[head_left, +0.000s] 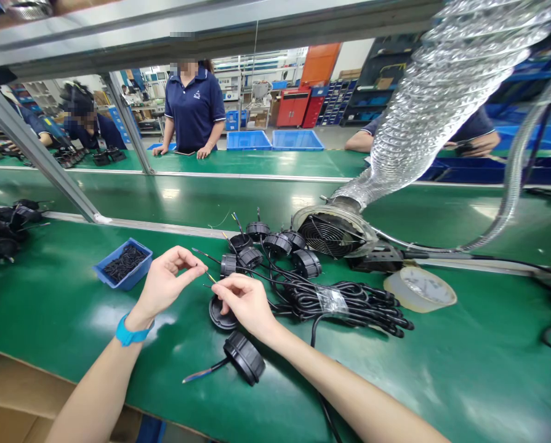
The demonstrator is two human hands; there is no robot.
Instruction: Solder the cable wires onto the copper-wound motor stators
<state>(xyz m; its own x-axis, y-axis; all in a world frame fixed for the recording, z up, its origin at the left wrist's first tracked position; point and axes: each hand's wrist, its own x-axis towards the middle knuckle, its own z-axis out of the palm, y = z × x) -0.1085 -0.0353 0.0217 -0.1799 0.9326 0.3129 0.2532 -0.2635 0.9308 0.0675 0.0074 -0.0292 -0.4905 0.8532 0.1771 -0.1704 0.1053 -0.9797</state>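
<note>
My left hand [171,280], with a blue band on its wrist, pinches a small black sleeve at the end of a yellow-green wire [212,279]. Close beside it, my right hand [245,301] grips that wire between thumb and fingertips. Below the right hand lies a round black cap [222,315], partly covered by the fingers. Nearer to me, another black cap [244,358] rests on its side, its cable ending in coloured wires. To the left stands a blue bin [126,278] holding many short black tubes.
Several black caps with cables [277,244] cluster behind my hands. A taped cable bundle [349,301] lies to the right, beside a translucent tub [420,290]. A fan [328,235] with a silver duct [423,104] stands behind. Co-workers are across the bench.
</note>
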